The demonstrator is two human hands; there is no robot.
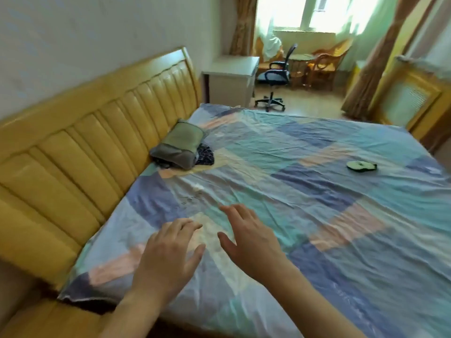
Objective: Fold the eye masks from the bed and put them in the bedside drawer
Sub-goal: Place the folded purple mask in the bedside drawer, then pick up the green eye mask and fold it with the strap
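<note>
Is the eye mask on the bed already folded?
Cannot tell. The eye mask lies flat, far from both empty hands, too small to show a fold.

My wide bed (305,215) wears a wrinkled patchwork sheet of blue, teal and peach. On it lie a grey-green pillow (180,146) over dark patterned cloth (206,154) by the headboard, and a small black-and-pale eye mask (361,165) farther right.

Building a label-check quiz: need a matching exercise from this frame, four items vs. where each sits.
Items:
1. eye mask
2. pillow
3. office chair
4. left hand

Places:
A. against the headboard
B. on the floor near the window
C. over the near part of the sheet, empty
D. alone on the far right of the bed

Pairs: 1-D, 2-A, 3-B, 4-C
</note>
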